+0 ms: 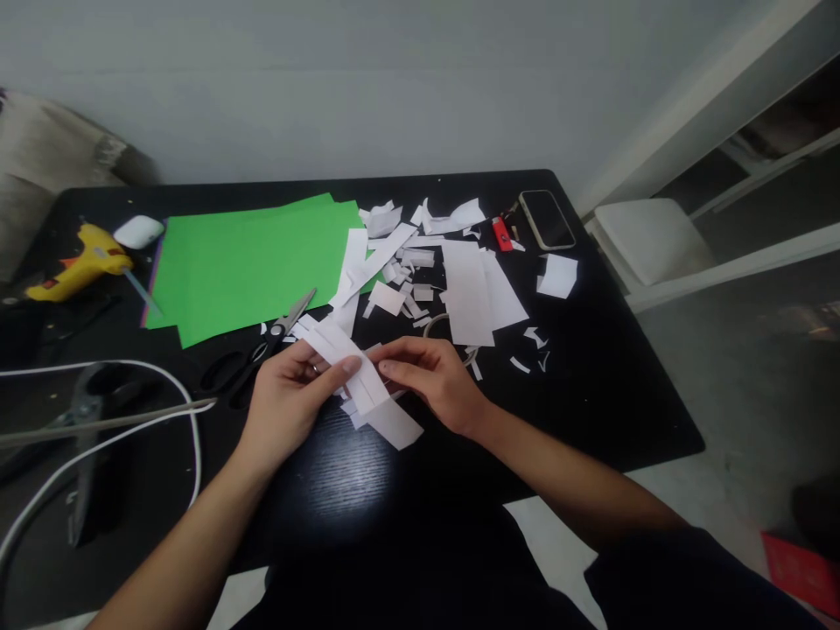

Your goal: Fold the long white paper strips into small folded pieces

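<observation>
My left hand (289, 394) grips several overlapping white paper strips (358, 372), its thumb pressed on top and a ring on one finger. At the right edge of these strips is my right hand (437, 376), thumb and index finger pinched together; what lies between them is too small to make out. Beyond the hands, loose white strips (384, 262) cross over the edge of green sheets (255, 262). Black-handled scissors (289, 319) lie just beyond my left hand, partly hidden by it.
Small white scraps (413, 302) and larger white pieces (469, 293) lie on the black table (591, 394). A yellow glue gun (88, 262), white case (138, 232) and white cable (190, 394) are left. A red lighter (502, 234) and phone (547, 220) are back right.
</observation>
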A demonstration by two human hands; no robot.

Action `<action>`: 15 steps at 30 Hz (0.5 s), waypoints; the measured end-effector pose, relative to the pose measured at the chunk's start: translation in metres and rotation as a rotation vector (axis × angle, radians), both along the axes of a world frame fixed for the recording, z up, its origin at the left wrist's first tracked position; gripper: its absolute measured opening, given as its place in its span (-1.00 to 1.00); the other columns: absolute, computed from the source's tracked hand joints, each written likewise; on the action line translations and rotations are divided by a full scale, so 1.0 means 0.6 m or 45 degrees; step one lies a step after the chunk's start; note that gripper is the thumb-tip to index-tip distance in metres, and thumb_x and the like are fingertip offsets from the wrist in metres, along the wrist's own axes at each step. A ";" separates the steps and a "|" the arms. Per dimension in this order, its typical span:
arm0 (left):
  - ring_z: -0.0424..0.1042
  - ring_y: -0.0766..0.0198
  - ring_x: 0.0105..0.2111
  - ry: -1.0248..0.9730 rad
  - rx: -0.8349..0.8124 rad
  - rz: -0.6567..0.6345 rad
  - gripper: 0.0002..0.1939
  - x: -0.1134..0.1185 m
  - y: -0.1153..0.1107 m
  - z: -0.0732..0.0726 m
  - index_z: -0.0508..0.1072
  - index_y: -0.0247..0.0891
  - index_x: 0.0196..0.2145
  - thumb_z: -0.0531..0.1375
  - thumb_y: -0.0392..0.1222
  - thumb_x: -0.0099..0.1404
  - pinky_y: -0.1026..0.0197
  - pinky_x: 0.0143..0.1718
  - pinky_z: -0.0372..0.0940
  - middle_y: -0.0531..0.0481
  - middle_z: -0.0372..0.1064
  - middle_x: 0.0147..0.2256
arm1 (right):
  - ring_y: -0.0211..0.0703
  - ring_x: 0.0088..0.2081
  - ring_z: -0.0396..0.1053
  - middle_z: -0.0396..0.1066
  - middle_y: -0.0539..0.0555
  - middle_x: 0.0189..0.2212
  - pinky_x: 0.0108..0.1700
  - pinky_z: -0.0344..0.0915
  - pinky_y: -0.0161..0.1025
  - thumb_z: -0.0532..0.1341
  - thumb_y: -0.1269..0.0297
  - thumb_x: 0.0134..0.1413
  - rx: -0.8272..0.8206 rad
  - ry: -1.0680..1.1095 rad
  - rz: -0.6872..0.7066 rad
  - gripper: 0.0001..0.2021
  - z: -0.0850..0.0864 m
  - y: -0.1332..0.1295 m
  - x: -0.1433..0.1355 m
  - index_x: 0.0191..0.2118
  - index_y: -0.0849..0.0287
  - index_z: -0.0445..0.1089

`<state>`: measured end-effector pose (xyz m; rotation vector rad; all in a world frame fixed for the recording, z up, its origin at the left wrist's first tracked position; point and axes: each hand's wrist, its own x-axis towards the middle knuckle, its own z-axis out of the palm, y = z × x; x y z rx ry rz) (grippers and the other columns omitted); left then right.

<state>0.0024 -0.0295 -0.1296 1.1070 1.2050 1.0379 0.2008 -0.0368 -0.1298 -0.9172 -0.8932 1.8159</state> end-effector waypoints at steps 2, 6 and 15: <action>0.54 0.33 -0.45 0.005 0.012 0.006 -0.77 0.001 -0.001 0.001 0.66 -0.21 -0.20 0.47 -0.12 0.19 0.34 -0.40 0.44 0.03 0.62 -0.37 | -0.22 -0.29 0.56 0.63 -0.02 -0.31 -0.19 0.54 -0.24 0.45 0.27 0.06 -0.015 0.016 0.020 -0.83 -0.005 0.001 0.000 -0.19 0.10 0.64; 0.50 0.32 -0.49 0.075 0.067 0.043 -0.81 0.006 -0.005 0.010 0.66 -0.23 -0.26 0.46 -0.11 0.19 0.31 -0.45 0.41 0.02 0.60 -0.41 | -0.19 -0.23 0.59 0.64 -0.01 -0.26 -0.11 0.55 -0.20 0.50 0.30 -0.02 0.007 0.007 0.020 -0.77 -0.007 0.002 -0.002 -0.18 0.10 0.63; 0.46 0.33 -0.52 0.170 0.062 0.064 -0.78 0.005 -0.013 0.007 0.65 -0.23 -0.33 0.49 -0.06 0.14 0.31 -0.48 0.35 0.03 0.58 -0.44 | -0.20 -0.33 0.59 0.62 -0.03 -0.36 -0.14 0.58 -0.13 0.55 0.26 -0.08 0.124 -0.010 -0.076 -0.78 -0.011 -0.003 -0.011 -0.27 0.10 0.61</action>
